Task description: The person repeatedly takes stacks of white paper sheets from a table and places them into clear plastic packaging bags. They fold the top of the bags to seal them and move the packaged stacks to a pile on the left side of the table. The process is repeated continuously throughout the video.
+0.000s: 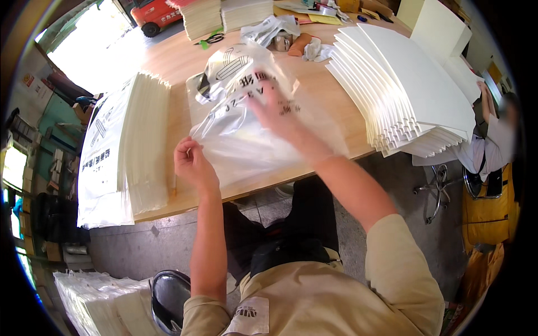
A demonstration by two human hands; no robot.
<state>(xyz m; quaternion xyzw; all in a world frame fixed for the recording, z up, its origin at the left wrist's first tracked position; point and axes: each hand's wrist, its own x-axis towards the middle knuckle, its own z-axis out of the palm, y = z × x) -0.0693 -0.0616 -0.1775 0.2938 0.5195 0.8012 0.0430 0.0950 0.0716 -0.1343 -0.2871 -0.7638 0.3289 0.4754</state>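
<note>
A clear plastic bag with dark printing lies on the wooden table in front of me, its far part puffed up and crumpled. My left hand pinches the bag's near left edge between thumb and fingers. My right hand reaches inside the bag; the printing shows across it through the film. Its fingers look stretched out and apart, slightly blurred, with nothing seen in them. To the left stands a thick stack of filled plastic bags, white sheets inside. At the right lies a fanned pile of white paper sheets.
Scissors and tall paper stacks sit at the far edge, near a metal cup and crumpled plastic. Another person sits at the right. A wrapped bundle and a black stool stand below left.
</note>
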